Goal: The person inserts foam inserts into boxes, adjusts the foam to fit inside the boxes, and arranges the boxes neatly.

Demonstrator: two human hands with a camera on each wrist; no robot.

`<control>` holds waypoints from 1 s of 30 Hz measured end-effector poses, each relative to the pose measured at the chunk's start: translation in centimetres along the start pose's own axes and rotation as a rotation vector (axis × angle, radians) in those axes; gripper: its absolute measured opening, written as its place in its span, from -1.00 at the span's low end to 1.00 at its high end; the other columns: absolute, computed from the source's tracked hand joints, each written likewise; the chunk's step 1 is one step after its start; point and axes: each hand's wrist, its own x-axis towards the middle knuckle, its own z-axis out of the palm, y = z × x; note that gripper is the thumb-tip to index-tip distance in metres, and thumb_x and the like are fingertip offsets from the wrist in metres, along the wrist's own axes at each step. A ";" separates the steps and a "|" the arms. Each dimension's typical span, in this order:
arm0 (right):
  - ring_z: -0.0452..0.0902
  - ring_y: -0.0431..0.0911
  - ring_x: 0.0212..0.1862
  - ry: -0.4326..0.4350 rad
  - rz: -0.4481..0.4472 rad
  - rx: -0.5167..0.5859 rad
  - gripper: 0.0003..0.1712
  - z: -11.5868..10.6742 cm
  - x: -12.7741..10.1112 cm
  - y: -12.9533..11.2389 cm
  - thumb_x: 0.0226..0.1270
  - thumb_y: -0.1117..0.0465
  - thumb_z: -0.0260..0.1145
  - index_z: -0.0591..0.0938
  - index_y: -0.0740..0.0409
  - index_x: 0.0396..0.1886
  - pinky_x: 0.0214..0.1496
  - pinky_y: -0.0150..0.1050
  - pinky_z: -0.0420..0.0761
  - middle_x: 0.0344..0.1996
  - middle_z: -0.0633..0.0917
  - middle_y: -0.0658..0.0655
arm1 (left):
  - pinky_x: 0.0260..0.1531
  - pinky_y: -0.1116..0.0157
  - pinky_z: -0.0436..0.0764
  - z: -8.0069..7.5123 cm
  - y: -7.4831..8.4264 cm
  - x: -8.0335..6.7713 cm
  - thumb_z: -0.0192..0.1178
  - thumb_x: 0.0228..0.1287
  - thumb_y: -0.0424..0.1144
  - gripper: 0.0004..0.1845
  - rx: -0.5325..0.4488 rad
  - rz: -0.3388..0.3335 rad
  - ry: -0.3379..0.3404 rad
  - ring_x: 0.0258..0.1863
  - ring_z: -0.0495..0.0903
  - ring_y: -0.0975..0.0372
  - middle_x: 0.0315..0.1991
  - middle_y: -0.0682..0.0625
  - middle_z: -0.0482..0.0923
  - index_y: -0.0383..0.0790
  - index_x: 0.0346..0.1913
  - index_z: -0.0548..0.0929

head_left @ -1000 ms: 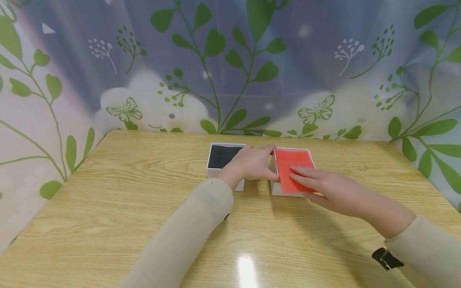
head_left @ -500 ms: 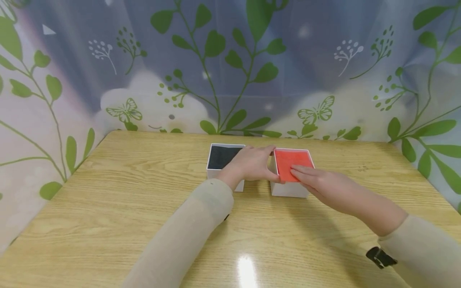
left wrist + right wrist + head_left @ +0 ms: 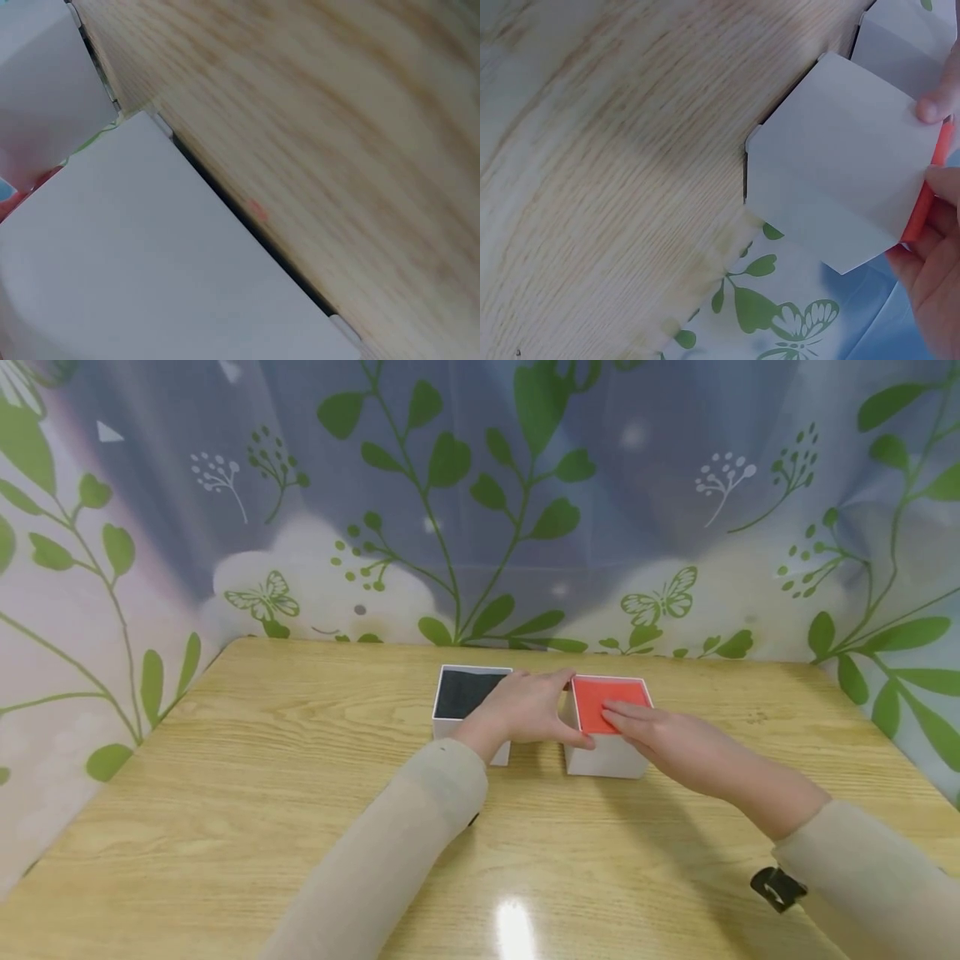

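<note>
In the head view, my left hand holds the right-hand white box by its left side, thumb at the front corner and fingers at the back one. A flat red sheet fills that box's open top. My right hand presses on the sheet with fairly straight fingers close together. From the right wrist, the right hand shows at the red edge, and the left thumb touches the box's white wall.
To the left stands a second white box with black material inside, partly behind my left hand. Its pale wall fills much of the left wrist view. A leaf-patterned curtain hangs along the back of the wooden table.
The red sheet hung over the box's front rim earlier; now it lies within the rim. My right hand has moved slightly left, its fingers now together. My left hand keeps its hold.
</note>
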 end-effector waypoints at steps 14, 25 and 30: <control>0.30 0.26 0.22 -0.008 0.047 0.019 -0.39 1.0 0.0 -0.4 0.29 0.35 0.20 0.30 0.36 0.32 0.09 0.13 0.42 0.27 0.33 0.37 | 0.31 0.09 0.07 -0.2 0.0 -0.2 0.15 -0.14 0.49 0.15 -0.008 -0.011 -0.012 0.21 0.36 0.25 0.27 0.16 0.36 -0.13 0.45 0.09; 0.11 0.17 0.36 0.089 -0.035 -0.129 -0.23 2.0 -1.8 -3.1 0.16 0.30 0.36 0.27 0.36 0.34 0.23 0.19 0.24 0.35 0.23 0.31 | 0.30 0.10 0.10 -0.2 0.2 -0.1 0.18 -0.12 0.45 0.10 -0.005 -0.006 -0.001 0.17 0.39 0.30 0.22 0.15 0.41 -0.12 0.43 0.13; 0.04 0.19 0.38 0.052 0.002 -0.103 -0.22 2.4 -1.9 -3.2 0.19 0.26 0.34 0.23 0.36 0.36 0.26 0.19 0.19 0.37 0.19 0.30 | 0.30 0.10 0.09 -0.2 0.1 -0.1 0.19 -0.11 0.44 0.09 -0.017 -0.004 0.001 0.17 0.39 0.30 0.21 0.15 0.42 -0.13 0.42 0.15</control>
